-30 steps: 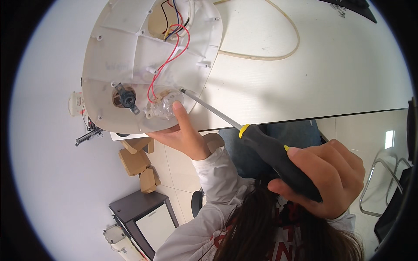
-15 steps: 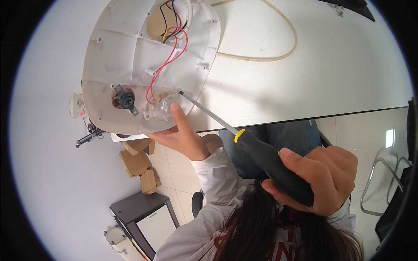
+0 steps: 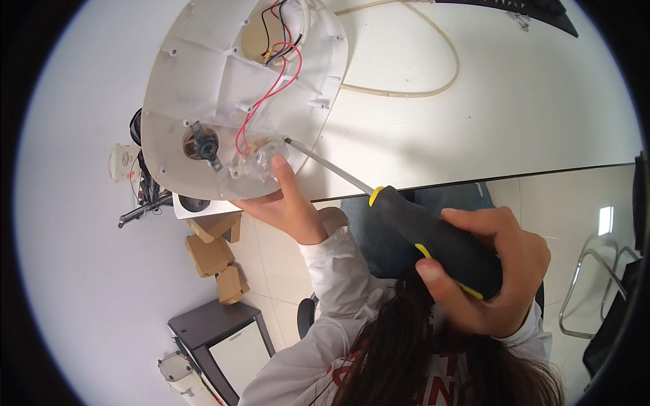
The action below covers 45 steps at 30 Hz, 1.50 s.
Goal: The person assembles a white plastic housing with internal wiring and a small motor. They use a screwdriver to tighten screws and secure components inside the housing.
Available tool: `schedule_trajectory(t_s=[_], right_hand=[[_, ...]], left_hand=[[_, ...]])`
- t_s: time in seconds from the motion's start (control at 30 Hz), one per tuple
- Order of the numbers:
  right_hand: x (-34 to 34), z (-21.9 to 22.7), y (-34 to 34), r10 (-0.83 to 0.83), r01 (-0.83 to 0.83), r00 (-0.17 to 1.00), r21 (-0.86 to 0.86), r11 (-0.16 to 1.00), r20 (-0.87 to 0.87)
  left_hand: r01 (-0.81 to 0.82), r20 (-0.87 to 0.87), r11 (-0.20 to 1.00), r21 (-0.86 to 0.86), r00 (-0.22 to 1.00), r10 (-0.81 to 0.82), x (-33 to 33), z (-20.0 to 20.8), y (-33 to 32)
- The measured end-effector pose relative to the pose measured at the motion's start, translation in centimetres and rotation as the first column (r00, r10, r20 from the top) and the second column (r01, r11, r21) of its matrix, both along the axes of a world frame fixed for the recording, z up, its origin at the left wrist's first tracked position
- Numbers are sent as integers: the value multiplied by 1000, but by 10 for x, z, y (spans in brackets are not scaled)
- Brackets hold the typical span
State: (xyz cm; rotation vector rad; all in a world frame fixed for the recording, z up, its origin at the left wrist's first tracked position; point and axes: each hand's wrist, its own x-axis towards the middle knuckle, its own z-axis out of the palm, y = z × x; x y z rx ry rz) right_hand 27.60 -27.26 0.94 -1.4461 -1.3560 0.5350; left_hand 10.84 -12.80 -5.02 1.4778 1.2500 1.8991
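Observation:
My left hand (image 3: 288, 210) grips the near edge of a white plastic housing (image 3: 196, 88), tilted up at the table's edge. Its thumb presses a clear plastic part (image 3: 264, 161), to which red wires (image 3: 261, 101) run. Left of that part, a dark fitting (image 3: 205, 145) sits in a round hole. My right hand (image 3: 501, 264) is wrapped round the black and yellow handle of a screwdriver (image 3: 440, 233). The screwdriver's tip is at a screw post beside the clear part; whether a screw is there is too small to tell.
A beige cable (image 3: 453, 68) loops across the white table (image 3: 542, 108). Near the far right lie a black curved piece (image 3: 528, 10) and small screws (image 3: 521, 21). Cardboard boxes (image 3: 211, 254) and a dark cabinet (image 3: 217, 321) stand on the floor at left; a metal-framed chair (image 3: 589, 291) is at right.
The housing has shifted slightly right and turned a little, with my left hand still on it. My right hand's fingers have moved round the handle, which has rotated.

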Motion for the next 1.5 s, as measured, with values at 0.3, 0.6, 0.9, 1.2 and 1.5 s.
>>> schedule_trajectory(t_s=[0.3, 0.6, 0.9, 1.2, 1.5], right_hand=[[3, 0, -2, 0, 0, 1000, 0, 1000, 20], [4, 2, -1, 18, -21, 979, 11, 1000, 204], [-1, -9, -2, -38, -27, 939, 184, 983, 343], [-3, 0, 1, -44, 41, 996, 39, 998, 75], [-1, 7, -4, -6, 18, 996, -133, 991, 85]], left_hand=[[27, 6, 1000, 9, 1000, -27, -4, -2, 1], [27, 9, 999, 24, 1000, -27, -4, -2, 1], [18, -18, 1000, 21, 1000, -17, -4, 2, 0], [32, -19, 999, 21, 999, -32, -4, 2, 1], [11, -36, 1000, 22, 999, -10, -5, 3, 0]])
